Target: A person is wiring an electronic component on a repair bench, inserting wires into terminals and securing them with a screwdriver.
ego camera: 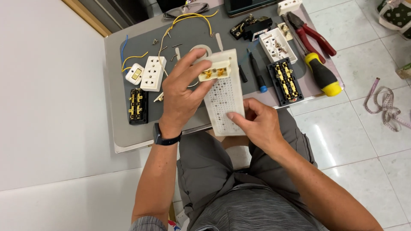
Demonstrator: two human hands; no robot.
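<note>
- Left hand (182,92): raised over the near edge of the grey work mat (192,32); thumb and fingers pinched on a small cream socket insert (214,72) with brass contacts showing; insert held against the upper end of the white perforated board (222,98).
- Right hand (257,122): closed on the lower right edge of the perforated board; thumb pressed flat on its face; board held above the person's lap, tilted, upper end over the mat.
- Black wristband (165,137): on the left wrist.
- Left of the hands, on the mat: white double socket (153,73); small white switch (135,73) with yellow and blue leads; black terminal base (138,105) with brass strips.
- Right of the hands: blue-tipped screwdriver (257,72); second black terminal base (285,82); white housing shell (278,45); yellow-and-black screwdriver (321,73); red-handled pliers (310,32).
- Floor tiles, right: coiled measuring tape (385,107).
</note>
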